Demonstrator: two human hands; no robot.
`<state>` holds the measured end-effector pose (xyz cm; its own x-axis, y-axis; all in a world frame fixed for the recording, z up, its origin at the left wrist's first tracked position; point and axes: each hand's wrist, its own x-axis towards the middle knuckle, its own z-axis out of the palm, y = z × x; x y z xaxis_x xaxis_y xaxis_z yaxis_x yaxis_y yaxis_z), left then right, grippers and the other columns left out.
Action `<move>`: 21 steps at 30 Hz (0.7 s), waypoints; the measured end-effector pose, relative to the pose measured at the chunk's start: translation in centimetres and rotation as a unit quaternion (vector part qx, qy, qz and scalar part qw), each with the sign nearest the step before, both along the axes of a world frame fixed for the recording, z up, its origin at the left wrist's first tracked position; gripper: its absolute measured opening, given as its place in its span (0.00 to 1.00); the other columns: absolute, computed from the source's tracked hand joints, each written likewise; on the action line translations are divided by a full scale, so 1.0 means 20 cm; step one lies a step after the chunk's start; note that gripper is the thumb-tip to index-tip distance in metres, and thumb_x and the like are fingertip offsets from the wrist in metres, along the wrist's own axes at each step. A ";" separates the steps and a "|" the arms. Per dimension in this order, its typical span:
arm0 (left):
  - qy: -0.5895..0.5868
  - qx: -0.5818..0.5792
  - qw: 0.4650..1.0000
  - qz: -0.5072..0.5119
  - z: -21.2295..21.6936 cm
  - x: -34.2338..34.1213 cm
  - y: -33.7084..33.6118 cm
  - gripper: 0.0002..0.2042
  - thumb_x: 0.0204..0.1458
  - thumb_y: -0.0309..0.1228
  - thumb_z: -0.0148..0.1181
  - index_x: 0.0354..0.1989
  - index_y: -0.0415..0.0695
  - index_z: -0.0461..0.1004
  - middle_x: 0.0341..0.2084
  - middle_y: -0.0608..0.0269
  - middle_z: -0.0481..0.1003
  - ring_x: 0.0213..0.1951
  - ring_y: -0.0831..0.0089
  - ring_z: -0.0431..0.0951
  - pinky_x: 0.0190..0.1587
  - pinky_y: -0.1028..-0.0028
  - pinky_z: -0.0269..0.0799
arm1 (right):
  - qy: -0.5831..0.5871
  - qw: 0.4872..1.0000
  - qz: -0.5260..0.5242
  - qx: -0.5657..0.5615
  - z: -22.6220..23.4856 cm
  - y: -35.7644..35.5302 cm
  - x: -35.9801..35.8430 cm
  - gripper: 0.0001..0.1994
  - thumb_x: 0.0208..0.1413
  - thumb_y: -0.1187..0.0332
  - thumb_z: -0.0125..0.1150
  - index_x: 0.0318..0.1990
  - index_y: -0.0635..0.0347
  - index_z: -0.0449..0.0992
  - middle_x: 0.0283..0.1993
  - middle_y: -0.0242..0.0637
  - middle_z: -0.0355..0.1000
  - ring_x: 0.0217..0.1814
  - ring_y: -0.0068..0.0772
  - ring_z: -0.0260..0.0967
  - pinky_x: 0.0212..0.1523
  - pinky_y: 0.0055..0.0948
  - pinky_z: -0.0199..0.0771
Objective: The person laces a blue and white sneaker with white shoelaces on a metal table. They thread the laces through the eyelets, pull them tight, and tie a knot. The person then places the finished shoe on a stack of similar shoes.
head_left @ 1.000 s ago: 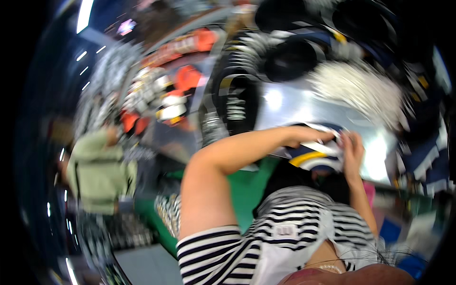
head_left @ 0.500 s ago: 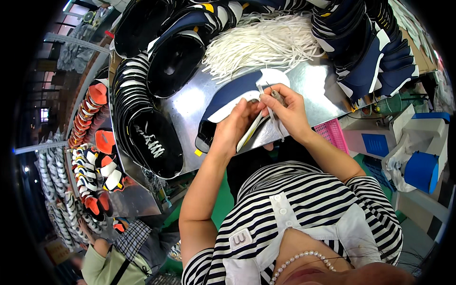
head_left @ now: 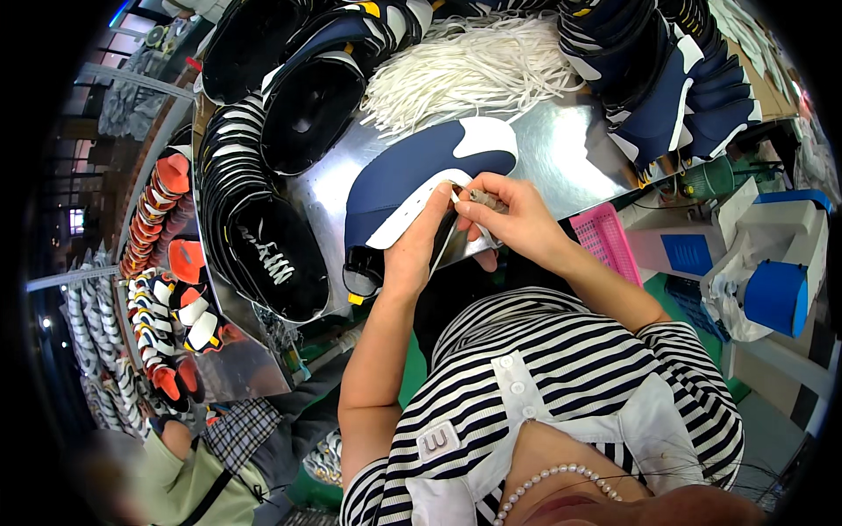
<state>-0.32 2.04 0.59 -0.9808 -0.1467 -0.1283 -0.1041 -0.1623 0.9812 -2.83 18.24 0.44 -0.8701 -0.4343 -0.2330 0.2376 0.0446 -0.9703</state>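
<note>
I've got the navy-and-white shoe upper (head_left: 408, 171) on the metal table (head_left: 570, 153) just beyond the fingers, long axis slanting lower-left to upper-right. Left hand (head_left: 417, 250) is nearer, gripping its white edge thumb-on-top, other fingers mostly hidden from me; right hand (head_left: 517, 215) angles in from the right, knuckles bent, fingertips pinched round a little greyish tool (head_left: 488, 202)

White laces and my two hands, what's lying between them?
The navy upper: the head view shows it between the white laces and your left hand and right hand.
</note>
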 end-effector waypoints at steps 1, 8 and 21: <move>0.005 -0.009 1.000 0.005 -0.01 0.01 0.00 0.09 0.58 0.30 0.62 0.42 0.38 0.79 0.36 0.64 0.79 0.36 0.78 0.77 0.40 0.78 0.71 | 0.016 1.000 0.019 -0.004 0.00 0.02 0.01 0.07 0.62 0.67 0.59 0.41 0.62 0.74 0.31 0.30 0.76 0.30 0.15 0.72 0.30 0.18 0.70; 0.015 -0.013 1.000 0.009 -0.02 0.03 0.01 0.10 0.58 0.30 0.61 0.43 0.38 0.79 0.37 0.64 0.79 0.37 0.78 0.77 0.43 0.77 0.71 | 0.186 0.982 -0.019 0.014 0.01 0.06 0.03 0.09 0.64 0.69 0.54 0.47 0.64 0.68 0.35 0.40 0.78 0.30 0.29 0.74 0.30 0.26 0.71; 0.093 -0.158 0.983 0.010 -0.06 0.05 0.00 0.10 0.60 0.30 0.59 0.46 0.37 0.76 0.38 0.62 0.79 0.39 0.76 0.77 0.41 0.77 0.71 | 0.195 0.968 0.072 0.137 0.03 0.04 -0.09 0.08 0.62 0.71 0.55 0.43 0.67 0.69 0.29 0.44 0.76 0.29 0.33 0.76 0.30 0.27 0.72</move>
<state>0.58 2.11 -0.59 -0.9796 -0.1697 0.1074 0.0815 0.1531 0.9849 -4.68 19.03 1.13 -0.8503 -0.5259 -0.0223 -0.1727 0.3188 -0.9319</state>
